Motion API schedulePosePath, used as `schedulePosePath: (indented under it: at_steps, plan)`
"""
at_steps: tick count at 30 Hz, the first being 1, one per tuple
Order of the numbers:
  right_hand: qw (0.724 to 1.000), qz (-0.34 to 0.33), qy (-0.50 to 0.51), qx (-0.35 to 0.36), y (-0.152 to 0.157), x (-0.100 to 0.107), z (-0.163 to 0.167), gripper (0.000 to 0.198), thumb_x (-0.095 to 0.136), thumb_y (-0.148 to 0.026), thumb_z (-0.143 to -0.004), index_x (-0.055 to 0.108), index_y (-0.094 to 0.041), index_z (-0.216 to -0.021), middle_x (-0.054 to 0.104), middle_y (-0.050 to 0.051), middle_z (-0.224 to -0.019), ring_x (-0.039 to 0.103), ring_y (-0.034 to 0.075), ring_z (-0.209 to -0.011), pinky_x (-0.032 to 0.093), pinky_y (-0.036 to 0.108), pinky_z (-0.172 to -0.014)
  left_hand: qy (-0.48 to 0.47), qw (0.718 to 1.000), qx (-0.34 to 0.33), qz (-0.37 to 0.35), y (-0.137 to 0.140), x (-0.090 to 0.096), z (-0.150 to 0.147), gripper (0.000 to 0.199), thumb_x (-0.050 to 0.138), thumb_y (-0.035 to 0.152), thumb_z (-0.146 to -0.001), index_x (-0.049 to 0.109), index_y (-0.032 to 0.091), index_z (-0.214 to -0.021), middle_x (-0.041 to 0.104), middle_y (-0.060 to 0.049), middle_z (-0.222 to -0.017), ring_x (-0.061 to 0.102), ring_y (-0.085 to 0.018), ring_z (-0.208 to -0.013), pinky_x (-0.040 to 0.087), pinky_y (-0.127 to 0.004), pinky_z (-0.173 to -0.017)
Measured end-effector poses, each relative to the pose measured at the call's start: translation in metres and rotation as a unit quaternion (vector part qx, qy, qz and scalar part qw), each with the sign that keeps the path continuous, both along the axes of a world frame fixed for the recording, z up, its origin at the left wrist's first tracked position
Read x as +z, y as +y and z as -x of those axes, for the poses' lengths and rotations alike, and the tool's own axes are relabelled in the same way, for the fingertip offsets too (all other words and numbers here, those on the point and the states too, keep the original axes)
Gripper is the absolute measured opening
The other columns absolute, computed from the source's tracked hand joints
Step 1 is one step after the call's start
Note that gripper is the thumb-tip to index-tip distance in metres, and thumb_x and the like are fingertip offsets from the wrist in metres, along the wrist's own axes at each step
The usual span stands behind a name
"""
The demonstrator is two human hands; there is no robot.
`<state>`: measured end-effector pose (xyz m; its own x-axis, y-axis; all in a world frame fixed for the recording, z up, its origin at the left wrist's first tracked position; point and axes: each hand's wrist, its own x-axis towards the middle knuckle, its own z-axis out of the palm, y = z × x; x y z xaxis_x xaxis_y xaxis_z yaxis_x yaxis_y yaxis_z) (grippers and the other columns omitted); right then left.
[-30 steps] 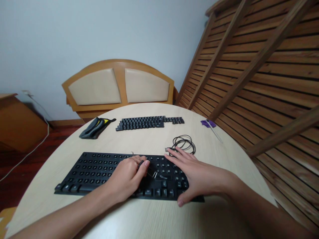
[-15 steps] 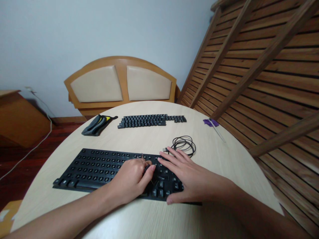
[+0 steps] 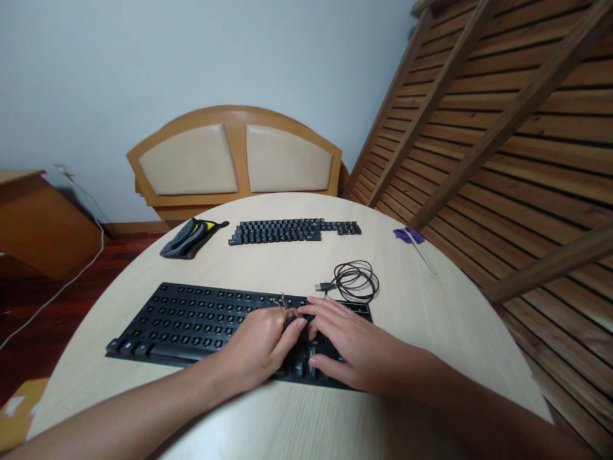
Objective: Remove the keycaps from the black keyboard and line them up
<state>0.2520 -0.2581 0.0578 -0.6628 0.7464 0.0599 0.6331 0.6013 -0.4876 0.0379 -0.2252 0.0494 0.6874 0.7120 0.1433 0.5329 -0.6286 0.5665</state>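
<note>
A black keyboard (image 3: 191, 319) lies before me, with most of its switches bare of keycaps. A few keycaps stay on its bottom row and at the lower right. My left hand (image 3: 261, 342) is closed over the keyboard's right half around a dark handle with thin wire ends, which looks like a wire keycap puller (image 3: 283, 303); most of it is hidden in the fist. My right hand (image 3: 347, 342) is over the keyboard's right end, fingers bent and thumb apart. Its fingertips reach close to my left thumb. Whether they touch the puller is unclear.
Loose black keycaps (image 3: 275, 232) lie in rows at the table's back. A coiled USB cable (image 3: 355, 281) sits behind the keyboard. A black-and-yellow pouch (image 3: 189, 239) is at the left, and a purple cloth (image 3: 408, 236) with a thin rod (image 3: 424, 254) is at the right.
My right hand has moved left and drawn its fingers in, bringing them up to my left hand. My left hand stays closed on the puller in nearly the same place.
</note>
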Motion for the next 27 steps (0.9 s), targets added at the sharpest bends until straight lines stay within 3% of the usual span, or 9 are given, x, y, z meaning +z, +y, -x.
schedulePosePath:
  at_steps: [4, 7, 12, 20, 27]
  plan:
    - [1.000, -0.013, 0.010, -0.017, -0.002, -0.003, 0.004, 0.031, 0.062, -0.034, -0.089, 0.065, -0.015, -0.114, 0.054, 0.013, -0.143, 0.039, 0.026, -0.139, 0.031, 0.043, -0.117, 0.000, 1.000, 0.001, -0.005, 0.001, -0.001, 0.000, 0.044, 0.029, 0.031, -0.103, 0.065, 0.017, -0.082, 0.068, -0.005, -0.078, 0.063, -0.019, -0.072, 0.046, -0.031, -0.071]
    - [0.999, -0.029, 0.020, -0.042, -0.005, -0.005, 0.007, 0.020, 0.066, -0.030, -0.086, 0.071, -0.018, -0.101, 0.067, 0.010, -0.127, 0.052, 0.025, -0.130, 0.038, 0.042, -0.113, 0.030, 0.999, 0.013, -0.037, 0.002, -0.005, 0.000, 0.048, 0.028, 0.033, -0.103, 0.064, 0.016, -0.077, 0.067, -0.007, -0.075, 0.063, -0.021, -0.072, 0.046, -0.033, -0.072]
    - [0.998, -0.050, 0.021, -0.038, -0.007, -0.008, 0.012, 0.012, 0.066, -0.027, -0.087, 0.075, -0.019, -0.091, 0.074, 0.006, -0.110, 0.063, 0.022, -0.116, 0.039, 0.038, -0.113, 0.068, 0.996, 0.012, -0.054, 0.001, -0.006, 0.000, 0.049, 0.028, 0.033, -0.102, 0.065, 0.016, -0.075, 0.067, -0.008, -0.073, 0.062, -0.021, -0.071, 0.046, -0.035, -0.071]
    - [0.996, -0.064, 0.048, -0.035, -0.008, -0.013, 0.014, 0.011, 0.065, -0.022, -0.086, 0.075, -0.020, -0.089, 0.077, 0.005, -0.099, 0.069, 0.020, -0.104, 0.040, 0.037, -0.112, 0.013, 0.998, 0.014, 0.060, 0.004, -0.003, -0.001, 0.052, 0.029, 0.037, -0.102, 0.054, 0.018, -0.060, 0.057, 0.000, -0.056, 0.054, -0.014, -0.053, 0.039, -0.027, -0.057]
    - [0.993, -0.081, 0.053, -0.069, -0.007, -0.021, 0.013, 0.010, 0.069, -0.020, -0.076, 0.074, -0.019, -0.083, 0.075, 0.010, -0.109, 0.066, 0.025, -0.113, 0.053, 0.035, -0.097, -0.008, 0.990, 0.032, 0.138, 0.005, 0.000, -0.003, 0.055, 0.030, 0.043, -0.099, 0.048, 0.019, -0.054, 0.049, 0.002, -0.047, 0.046, -0.011, -0.045, 0.032, -0.025, -0.049]
